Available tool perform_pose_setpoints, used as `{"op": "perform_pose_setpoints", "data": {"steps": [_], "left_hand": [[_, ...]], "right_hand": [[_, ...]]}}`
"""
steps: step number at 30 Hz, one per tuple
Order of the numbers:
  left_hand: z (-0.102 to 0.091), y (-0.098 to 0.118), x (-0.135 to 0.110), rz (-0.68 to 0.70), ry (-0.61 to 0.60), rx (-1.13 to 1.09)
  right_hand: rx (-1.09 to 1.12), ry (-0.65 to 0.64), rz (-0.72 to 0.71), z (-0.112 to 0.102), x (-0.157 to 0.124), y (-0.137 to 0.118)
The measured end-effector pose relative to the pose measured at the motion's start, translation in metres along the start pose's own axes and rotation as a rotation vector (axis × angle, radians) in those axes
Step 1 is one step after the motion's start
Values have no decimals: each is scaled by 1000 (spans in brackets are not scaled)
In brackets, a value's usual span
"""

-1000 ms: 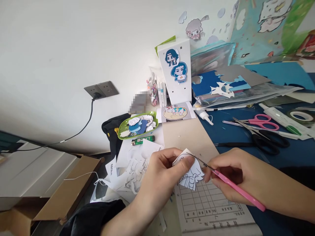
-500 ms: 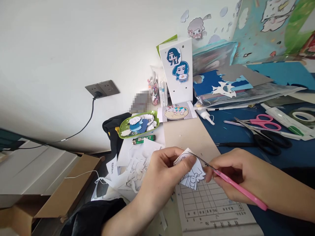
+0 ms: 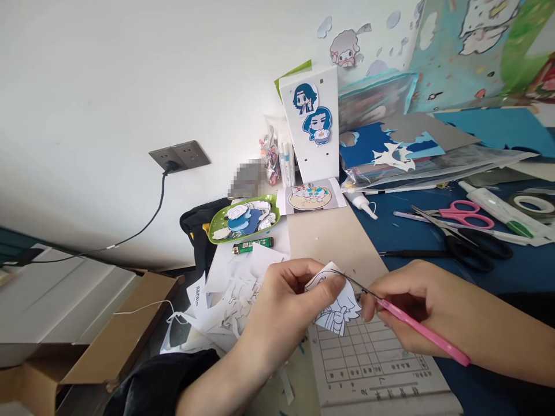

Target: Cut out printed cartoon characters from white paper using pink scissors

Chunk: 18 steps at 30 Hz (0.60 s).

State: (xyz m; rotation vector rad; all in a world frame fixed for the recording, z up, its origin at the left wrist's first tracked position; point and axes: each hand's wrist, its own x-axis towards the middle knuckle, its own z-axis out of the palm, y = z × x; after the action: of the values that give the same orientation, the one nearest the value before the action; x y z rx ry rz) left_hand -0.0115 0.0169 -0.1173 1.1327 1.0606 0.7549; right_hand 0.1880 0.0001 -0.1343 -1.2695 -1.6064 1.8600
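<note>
Between the thumb and fingers of my left hand [image 3: 295, 300] is a small white paper cutout [image 3: 340, 312] printed with a line-drawn cartoon figure. My right hand [image 3: 416, 306] grips pink-handled scissors [image 3: 422, 330], their narrow blades lying along the upper edge of the paper beside my left thumb. Part of the drawing is hidden behind that thumb. Below both hands lies a printed sheet with a table grid [image 3: 368, 370].
Paper scraps [image 3: 238, 303] pile up left of my hands, near a green lighter [image 3: 252, 245] and a green tray [image 3: 212, 234] of cutouts. On the right lie black scissors [image 3: 474, 248], another pink pair [image 3: 472, 215] and a tape roll [image 3: 533, 203]. A white stand [image 3: 314, 156] rises behind.
Hardly anything differs. Both hands keep their hold on the paper and scissors, and the whole view has shifted very slightly.
</note>
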Motion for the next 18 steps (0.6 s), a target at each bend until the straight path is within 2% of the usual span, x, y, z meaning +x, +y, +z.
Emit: {"op": "perform_pose_setpoints", "data": {"steps": [7, 14, 18], "left_hand": [[-3, -2, 1, -13, -17, 14], [-6, -3, 2, -27, -52, 43], [-6, -3, 3, -28, -38, 44]], "right_hand": [[-257, 69, -102, -5, 4, 23], [-260, 56, -97, -7, 5, 24], [-287, 98, -96, -7, 6, 26]]}}
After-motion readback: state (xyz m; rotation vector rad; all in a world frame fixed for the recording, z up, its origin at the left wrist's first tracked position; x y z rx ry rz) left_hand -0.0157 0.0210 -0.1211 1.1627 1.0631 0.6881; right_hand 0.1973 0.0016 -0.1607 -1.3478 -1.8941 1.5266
